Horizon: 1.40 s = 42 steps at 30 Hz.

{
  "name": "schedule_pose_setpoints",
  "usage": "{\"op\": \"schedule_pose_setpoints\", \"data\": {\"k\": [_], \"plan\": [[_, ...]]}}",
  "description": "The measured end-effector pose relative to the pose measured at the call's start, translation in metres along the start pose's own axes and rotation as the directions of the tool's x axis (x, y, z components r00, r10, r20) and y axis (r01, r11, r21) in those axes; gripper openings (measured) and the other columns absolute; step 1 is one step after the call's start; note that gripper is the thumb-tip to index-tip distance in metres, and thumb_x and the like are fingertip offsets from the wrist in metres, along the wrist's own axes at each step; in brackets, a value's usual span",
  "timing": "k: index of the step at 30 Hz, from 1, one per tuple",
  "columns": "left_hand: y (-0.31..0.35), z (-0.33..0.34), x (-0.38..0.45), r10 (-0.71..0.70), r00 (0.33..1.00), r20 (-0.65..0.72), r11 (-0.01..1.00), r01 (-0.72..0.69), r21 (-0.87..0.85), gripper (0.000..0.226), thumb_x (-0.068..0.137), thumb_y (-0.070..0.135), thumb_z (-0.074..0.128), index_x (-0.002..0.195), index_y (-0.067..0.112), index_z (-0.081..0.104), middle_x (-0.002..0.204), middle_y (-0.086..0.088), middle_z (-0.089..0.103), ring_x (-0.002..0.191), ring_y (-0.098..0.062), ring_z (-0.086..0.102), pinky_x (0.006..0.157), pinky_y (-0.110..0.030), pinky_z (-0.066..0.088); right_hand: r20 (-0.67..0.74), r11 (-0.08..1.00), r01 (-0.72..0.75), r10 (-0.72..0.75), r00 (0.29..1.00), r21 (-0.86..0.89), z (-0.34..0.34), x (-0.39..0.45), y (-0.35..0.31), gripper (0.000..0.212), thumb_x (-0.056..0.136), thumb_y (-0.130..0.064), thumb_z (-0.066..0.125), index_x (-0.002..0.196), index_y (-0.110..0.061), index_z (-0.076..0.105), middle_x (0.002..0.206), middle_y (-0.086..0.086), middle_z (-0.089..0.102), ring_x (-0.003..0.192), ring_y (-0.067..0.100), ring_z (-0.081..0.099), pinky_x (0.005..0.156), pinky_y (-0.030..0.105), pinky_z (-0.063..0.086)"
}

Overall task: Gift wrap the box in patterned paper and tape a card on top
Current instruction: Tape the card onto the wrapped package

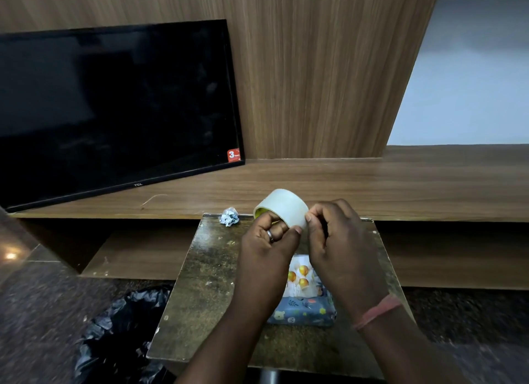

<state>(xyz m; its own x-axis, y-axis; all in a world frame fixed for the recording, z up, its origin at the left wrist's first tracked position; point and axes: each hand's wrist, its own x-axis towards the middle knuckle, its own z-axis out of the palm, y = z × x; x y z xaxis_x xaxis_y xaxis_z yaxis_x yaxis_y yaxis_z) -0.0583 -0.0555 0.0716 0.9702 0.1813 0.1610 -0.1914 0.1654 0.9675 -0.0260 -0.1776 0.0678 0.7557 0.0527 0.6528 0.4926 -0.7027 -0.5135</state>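
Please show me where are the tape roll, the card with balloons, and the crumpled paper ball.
tape roll (284,205): head view, on its pale outer band.
card with balloons (300,275): head view, among the printed balloons.
crumpled paper ball (229,216): head view, at its middle.

Blue patterned wrapped box flat on table, balloon card atop.

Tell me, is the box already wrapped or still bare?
Wrapped: the box shows blue patterned paper on its visible faces, with the balloon card lying on top. Hands hide its far end.
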Motion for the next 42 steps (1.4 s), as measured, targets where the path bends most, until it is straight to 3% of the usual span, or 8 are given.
{"op": "schedule_pose_setpoints", "data": {"k": [7,11,16,22,27,32,36,42], "plan": [[0.0,-0.003,0.003,0.017,1.0,0.024,0.981,-0.022,0.195,0.004,0.098,0.008,0.061,0.095,0.005,0.062,0.068,-0.018,0.059,0.064,-0.017,0.052,0.063,-0.034,0.046,0.054,0.995,0.094,-0.091,0.994,-0.044,0.002,0.001,0.001,0.015,0.095,-0.022,0.046,0.092,-0.01,0.055,0.096,0.002,0.051,0.084,0.02,0.051,0.069,0.029,0.041],[0.003,-0.003,0.004,0.005,1.0,0.026,0.975,-0.01,0.221,0.007,0.098,0.006,0.06,0.091,0.009,0.062,0.055,0.007,0.052,0.054,-0.007,0.045,0.057,-0.028,0.042,0.065,0.999,0.013,-0.016,0.998,0.038,0.0,0.001,0.001,0.006,0.09,-0.012,0.06,0.087,-0.011,0.054,0.088,-0.002,0.05,0.073,0.015,0.047,0.062,0.025,0.034],[0.006,-0.004,0.004,0.015,0.999,0.05,0.969,-0.027,0.244,0.006,0.099,0.007,0.059,0.099,0.003,0.064,0.053,0.008,0.05,0.052,-0.006,0.043,0.056,-0.027,0.042,0.086,0.985,-0.092,0.08,0.993,0.147,-0.004,0.001,-0.001,0.017,0.087,-0.008,0.066,0.082,-0.016,0.053,0.082,-0.006,0.052,0.07,0.013,0.051,0.06,0.035,0.044],[0.006,-0.005,0.004,0.022,0.999,0.031,0.969,-0.029,0.244,0.007,0.098,0.01,0.061,0.094,0.004,0.061,0.058,-0.009,0.052,0.058,-0.012,0.047,0.059,-0.03,0.043,0.068,0.975,-0.143,0.133,0.989,0.171,-0.004,0.0,-0.004,0.012,0.091,-0.013,0.064,0.086,-0.021,0.057,0.085,-0.011,0.057,0.075,0.008,0.056,0.061,0.027,0.047],[0.006,-0.004,0.003,0.044,0.998,0.035,0.967,-0.051,0.248,0.011,0.097,0.016,0.061,0.104,0.01,0.064,0.079,-0.027,0.064,0.068,-0.039,0.06,0.065,-0.047,0.053,0.066,0.986,-0.092,0.084,0.994,0.137,-0.006,0.0,-0.004,0.007,0.094,-0.014,0.061,0.092,-0.019,0.057,0.09,-0.009,0.055,0.079,0.006,0.054,0.063,0.025,0.045],[0.006,0.0,0.001,0.053,0.998,0.022,0.967,-0.057,0.247,0.006,0.099,0.006,0.058,0.095,0.008,0.063,0.061,-0.017,0.054,0.055,-0.013,0.043,0.053,-0.025,0.037,0.044,0.983,-0.109,0.103,0.994,0.151,-0.003,-0.003,-0.008,0.012,0.089,-0.012,0.061,0.088,-0.017,0.051,0.087,-0.008,0.051,0.078,0.008,0.049,0.062,0.024,0.04],[0.011,-0.007,0.003,-0.002,1.0,0.028,0.97,-0.004,0.243,0.012,0.098,0.006,0.059,0.104,0.012,0.068,0.061,-0.005,0.065,0.057,-0.011,0.058,0.058,-0.024,0.046,0.145,0.984,-0.12,0.101,0.984,0.132,-0.008,0.002,-0.003,0.009,0.097,-0.014,0.059,0.091,-0.02,0.055,0.083,-0.009,0.058,0.072,0.007,0.056,0.06,0.026,0.044],[0.01,-0.017,0.012,-0.278,0.958,-0.063,0.951,0.266,-0.155,0.012,0.099,0.003,0.058,0.095,0.007,0.068,0.078,-0.009,0.064,0.068,-0.016,0.059,0.059,-0.023,0.05,0.299,0.665,-0.417,0.291,0.909,0.619,-0.017,0.014,0.002,0.008,0.102,-0.015,0.056,0.101,-0.016,0.064,0.086,0.009,0.07,0.068,0.023,0.068,0.056,0.035,0.059]]}}
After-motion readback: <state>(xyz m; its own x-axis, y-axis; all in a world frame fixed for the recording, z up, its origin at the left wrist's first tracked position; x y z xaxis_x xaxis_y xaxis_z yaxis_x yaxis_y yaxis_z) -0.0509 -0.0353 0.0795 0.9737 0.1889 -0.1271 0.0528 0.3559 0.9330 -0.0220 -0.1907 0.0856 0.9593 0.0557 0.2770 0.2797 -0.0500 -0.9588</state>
